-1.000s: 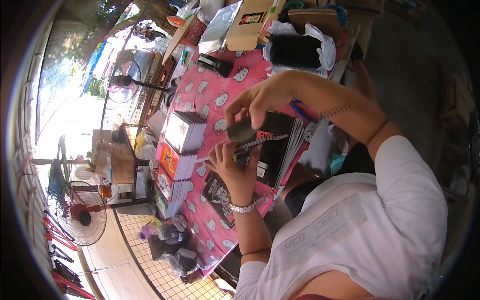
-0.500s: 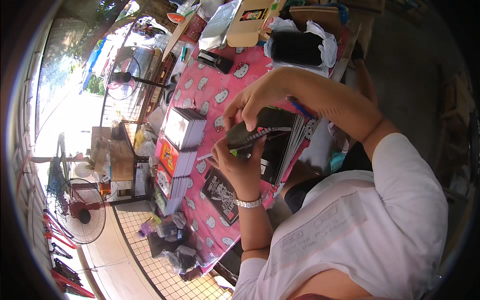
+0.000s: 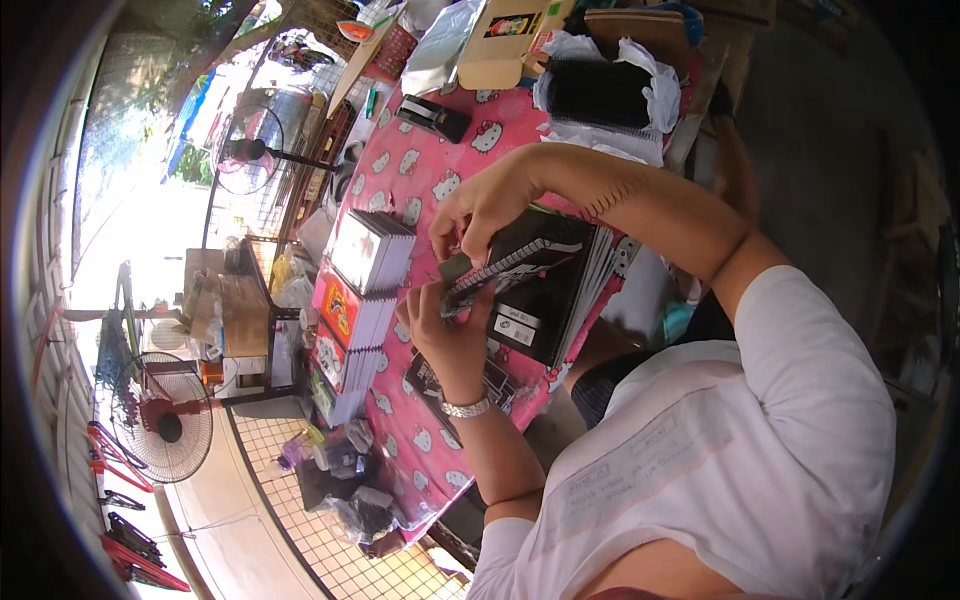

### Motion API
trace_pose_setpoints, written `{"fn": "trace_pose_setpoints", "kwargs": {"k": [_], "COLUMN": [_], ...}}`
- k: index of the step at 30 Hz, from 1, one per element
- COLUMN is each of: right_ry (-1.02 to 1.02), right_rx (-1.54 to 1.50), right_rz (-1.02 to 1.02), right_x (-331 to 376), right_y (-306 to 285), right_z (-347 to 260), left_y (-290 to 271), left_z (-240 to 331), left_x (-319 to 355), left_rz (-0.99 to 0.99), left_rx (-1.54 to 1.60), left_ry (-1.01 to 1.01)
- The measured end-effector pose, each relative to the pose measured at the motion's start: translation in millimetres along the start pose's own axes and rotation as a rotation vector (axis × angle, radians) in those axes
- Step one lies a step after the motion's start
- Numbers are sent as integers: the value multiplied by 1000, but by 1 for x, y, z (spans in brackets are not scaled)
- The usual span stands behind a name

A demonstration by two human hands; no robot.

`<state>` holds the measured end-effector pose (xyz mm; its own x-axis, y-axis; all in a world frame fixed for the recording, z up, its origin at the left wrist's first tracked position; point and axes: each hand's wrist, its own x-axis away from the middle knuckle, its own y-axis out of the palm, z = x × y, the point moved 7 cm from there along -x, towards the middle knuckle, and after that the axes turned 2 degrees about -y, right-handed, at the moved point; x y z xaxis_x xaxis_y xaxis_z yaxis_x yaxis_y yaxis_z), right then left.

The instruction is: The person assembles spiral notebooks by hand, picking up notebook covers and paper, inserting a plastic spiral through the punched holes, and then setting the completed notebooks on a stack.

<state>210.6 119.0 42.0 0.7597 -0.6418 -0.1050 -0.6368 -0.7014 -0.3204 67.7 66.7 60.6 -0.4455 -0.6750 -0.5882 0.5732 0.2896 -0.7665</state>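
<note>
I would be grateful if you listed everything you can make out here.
Spiral notebook: one, black, centre
Notebook pile: one, black, right of centre
Stacked notebooks: several, multicoloured, table's left
Flat printed item: one, black, lower table
Dispenser-like object: one, black, upper table
Open carton: one, brown, top
Wrapped bundle: one, black, top right
Tablecloth: one, pink, table
Fans: two, dark, left
Wristwatch: one, silver, left wrist
Left hand: one, bare, on spiral notebook
Right hand: one, bare, at spiral edge
</note>
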Motion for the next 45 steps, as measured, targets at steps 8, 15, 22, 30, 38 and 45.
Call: {"fn": "trace_pose_setpoints", "kwargs": {"k": [8, 15, 22, 30, 38, 45], "right_ry": [-236, -305, -68, -144, -78, -93], "right_rx": [-801, -887, -531, -562, -533, -421], "right_rz": [-149, -163, -96, -130, -67, -88], "right_x": [0, -5, -10, -21, -26, -27], "right_y": [8, 5, -1, 4, -1, 2], "right_z": [-13, -10, 10, 12, 17, 7], "left_y": [2, 4, -1, 22, 28, 27], "left_z": [3, 0, -29, -62, -56, -59], "left_x": [-4, -2, -3, 12, 6, 7], "left_rz": [13, 3, -72, -191, -181, -124], "left_rx": [9, 39, 187, 606, 862, 942], "left_ry": [-9, -58, -141, -426, -415, -445]}}
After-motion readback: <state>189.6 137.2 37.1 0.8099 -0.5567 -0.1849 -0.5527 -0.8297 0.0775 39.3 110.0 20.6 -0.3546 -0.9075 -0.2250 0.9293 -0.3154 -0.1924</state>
